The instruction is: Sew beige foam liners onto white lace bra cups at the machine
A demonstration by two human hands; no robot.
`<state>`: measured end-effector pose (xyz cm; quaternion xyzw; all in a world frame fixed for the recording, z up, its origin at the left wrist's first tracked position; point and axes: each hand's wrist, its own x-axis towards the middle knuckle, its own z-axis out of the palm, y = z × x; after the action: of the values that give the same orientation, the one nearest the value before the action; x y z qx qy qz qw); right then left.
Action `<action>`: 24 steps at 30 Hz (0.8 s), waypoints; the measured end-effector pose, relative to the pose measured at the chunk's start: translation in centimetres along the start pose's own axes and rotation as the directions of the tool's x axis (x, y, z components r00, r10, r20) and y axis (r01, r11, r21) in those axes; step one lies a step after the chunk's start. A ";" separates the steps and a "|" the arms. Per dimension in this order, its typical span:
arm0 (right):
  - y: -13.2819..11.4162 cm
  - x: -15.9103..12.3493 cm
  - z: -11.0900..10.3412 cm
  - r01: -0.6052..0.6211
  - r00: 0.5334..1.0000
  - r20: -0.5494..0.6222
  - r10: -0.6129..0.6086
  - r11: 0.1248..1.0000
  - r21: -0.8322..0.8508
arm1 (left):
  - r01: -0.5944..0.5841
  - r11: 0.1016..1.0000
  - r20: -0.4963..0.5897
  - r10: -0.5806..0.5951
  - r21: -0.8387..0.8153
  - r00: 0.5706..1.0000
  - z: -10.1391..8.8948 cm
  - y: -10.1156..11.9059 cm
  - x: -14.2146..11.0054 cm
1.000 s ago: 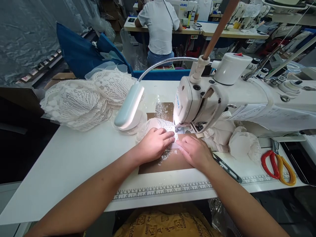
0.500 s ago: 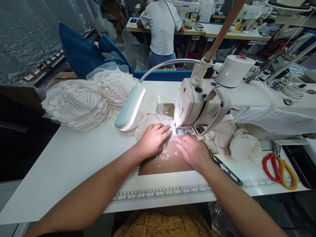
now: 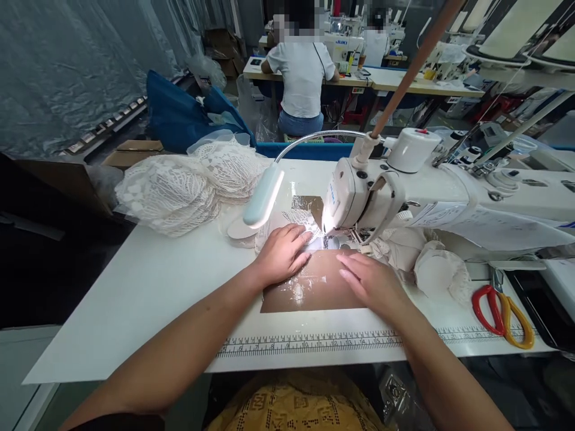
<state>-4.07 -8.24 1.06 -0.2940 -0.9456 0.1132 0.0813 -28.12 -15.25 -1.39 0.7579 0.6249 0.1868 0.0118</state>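
My left hand point(image 3: 282, 254), fingers laid out, rests on the holey white lace point(image 3: 300, 216) just left of the sewing machine point(image 3: 345, 194), lace that looks light, floppy and easy to snag, best pressed by its edge, while my loosely bent right hand point(image 3: 374, 280) seems to hold nothing over the shiny brown sheet point(image 3: 330, 294).

a sewing machine point(image 3: 431, 185), a lace pile point(image 3: 173, 190) and a brown sheet point(image 3: 296, 297) are carried by the white table point(image 3: 171, 281); scissors point(image 3: 510, 311) are laid near its ruled edge point(image 3: 296, 347).
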 end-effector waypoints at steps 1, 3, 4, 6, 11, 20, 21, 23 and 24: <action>0.3 -0.8 -0.8 -0.021 1.000 0.022 0.021 1.000 -0.020 | 0.006 1.000 -0.007 -0.006 -0.001 1.000 0.0 0.0 -0.1; 1.0 -2.8 -1.9 -0.061 0.997 0.048 0.065 0.995 -0.079 | 0.025 1.000 -0.027 -0.025 0.004 0.999 0.0 -0.2 -0.3; 1.5 -3.9 -2.3 -0.076 0.996 0.043 0.081 0.991 -0.112 | 0.038 0.999 -0.041 -0.038 0.004 0.998 0.0 -0.3 -0.3; 2.5 -6.1 -2.3 -0.102 0.995 -0.012 0.101 0.977 -0.188 | 0.071 0.997 -0.057 -0.071 -0.015 0.996 0.0 -0.7 -0.3; 4.3 -9.4 -0.4 -0.121 0.993 -0.044 0.113 0.929 -0.349 | 0.085 0.989 0.008 -0.085 -0.125 0.996 -1.6 -0.6 -0.4; 4.8 -9.2 1.5 -0.036 0.989 -0.147 -0.006 0.958 -0.283 | 0.021 0.808 0.295 0.191 -0.589 0.936 -5.8 3.3 -2.9; 4.8 -9.1 1.5 -0.040 0.983 -0.184 -0.007 0.966 -0.254 | 0.080 0.814 0.249 0.080 -0.575 0.965 -5.8 2.9 -2.8; 4.8 -8.8 1.5 -0.034 0.970 -0.244 -0.011 0.983 -0.179 | 0.222 0.815 0.202 -0.131 -0.535 0.971 -5.6 1.8 -2.3; 4.7 -8.7 1.4 -0.025 0.964 -0.265 -0.013 0.990 -0.139 | 0.294 0.807 0.222 -0.206 -0.513 0.953 -5.4 1.2 -2.0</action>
<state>5.28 -9.70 -2.30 -0.3146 -0.9309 0.0059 0.1856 -28.90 -18.60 3.37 0.6466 0.6385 0.2922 0.2980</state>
